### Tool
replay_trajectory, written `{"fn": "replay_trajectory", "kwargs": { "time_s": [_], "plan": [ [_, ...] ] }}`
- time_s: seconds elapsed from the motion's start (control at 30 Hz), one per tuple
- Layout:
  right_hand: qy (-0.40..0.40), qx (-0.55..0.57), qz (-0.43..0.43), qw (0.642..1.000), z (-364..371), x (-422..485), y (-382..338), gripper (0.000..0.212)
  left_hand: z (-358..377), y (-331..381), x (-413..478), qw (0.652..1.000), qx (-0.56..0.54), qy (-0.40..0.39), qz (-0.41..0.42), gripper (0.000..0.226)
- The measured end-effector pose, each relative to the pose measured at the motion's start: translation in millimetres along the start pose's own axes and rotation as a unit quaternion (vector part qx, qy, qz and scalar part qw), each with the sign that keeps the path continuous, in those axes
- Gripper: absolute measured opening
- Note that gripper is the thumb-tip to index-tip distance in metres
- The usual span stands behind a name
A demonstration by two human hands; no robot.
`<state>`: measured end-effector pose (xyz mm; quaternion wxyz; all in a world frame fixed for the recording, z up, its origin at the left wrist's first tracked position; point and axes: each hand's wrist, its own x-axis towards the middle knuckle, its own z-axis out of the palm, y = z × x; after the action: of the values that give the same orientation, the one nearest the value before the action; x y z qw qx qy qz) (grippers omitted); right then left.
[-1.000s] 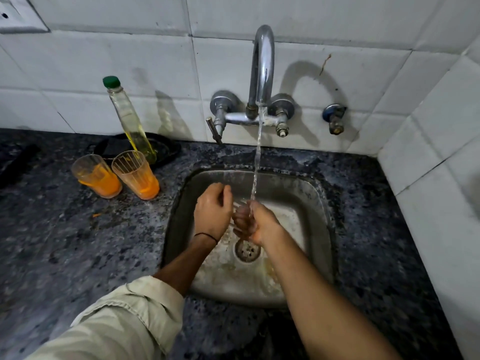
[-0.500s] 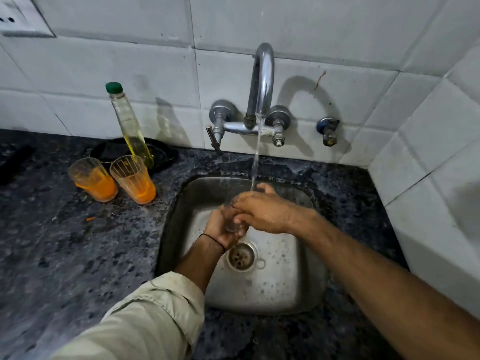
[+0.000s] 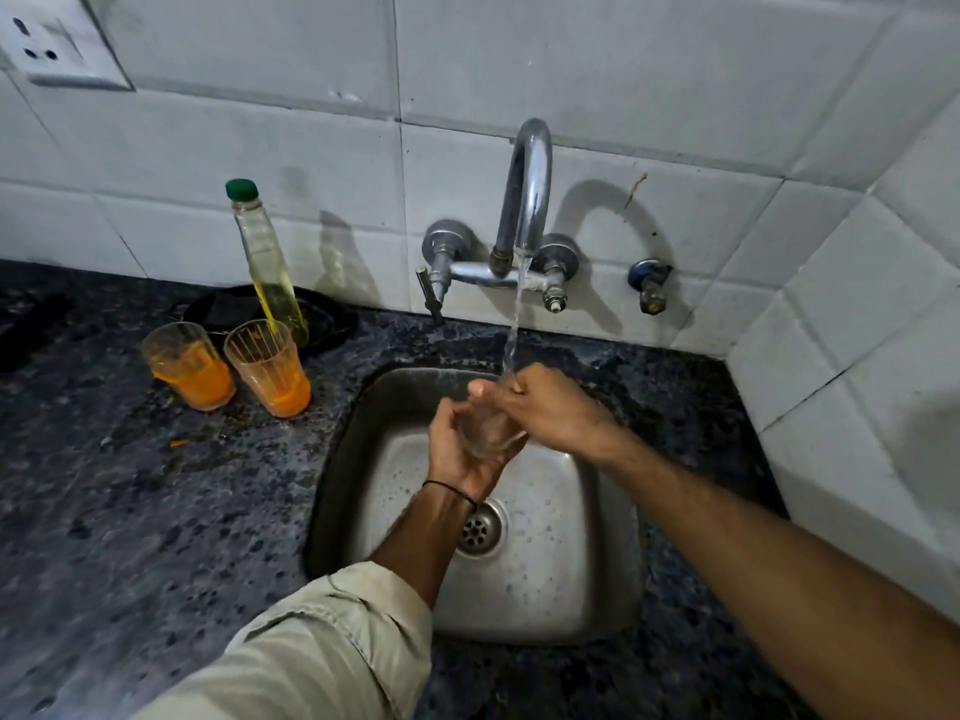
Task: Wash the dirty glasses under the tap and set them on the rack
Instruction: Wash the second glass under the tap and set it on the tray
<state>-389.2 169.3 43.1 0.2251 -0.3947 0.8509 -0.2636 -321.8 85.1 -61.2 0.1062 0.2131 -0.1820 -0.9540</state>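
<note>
Clear glass tumbler (image 3: 488, 433) sits over the steel sink (image 3: 597, 589), gripped from below by the left hand (image 3: 457, 454), its long axis near upright, mouth toward the running chrome tap (image 3: 524, 200). Right hand (image 3: 550, 413) curls over its rim. Two orange-stained glasses (image 3: 189, 366) (image 3: 267, 368) wait leftward, nearer the left hand. No rack in view.

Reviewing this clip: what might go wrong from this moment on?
The wet clear glass, held by the left hand with the right hand curled over its top, may slip and crack against the steel sink. The orange-stained glasses stand close together by a tall bottle; reaching for one might topple the other.
</note>
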Motion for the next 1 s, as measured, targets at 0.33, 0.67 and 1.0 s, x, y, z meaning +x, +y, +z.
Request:
{"fn": "replay_trajectory", "kwargs": {
  "time_s": [0.33, 0.67, 1.0],
  "plan": [
    [-0.138, -0.318, -0.209, 0.915, -9, -3, -3, 0.029, -9, 9, 1, 0.982, 0.088, 0.054, -0.160, 0.021],
    [-0.112, -0.231, -0.103, 0.961, -5, 12, -5, 0.034, -15, 13, 0, 0.995, 0.040, 0.021, -0.090, 0.036],
    [-0.002, -0.084, -0.002, 0.996, 12, 21, -3, 0.047, -2, 8, 3, 1.000, 0.027, 0.007, -0.005, 0.035]
  ]
}}
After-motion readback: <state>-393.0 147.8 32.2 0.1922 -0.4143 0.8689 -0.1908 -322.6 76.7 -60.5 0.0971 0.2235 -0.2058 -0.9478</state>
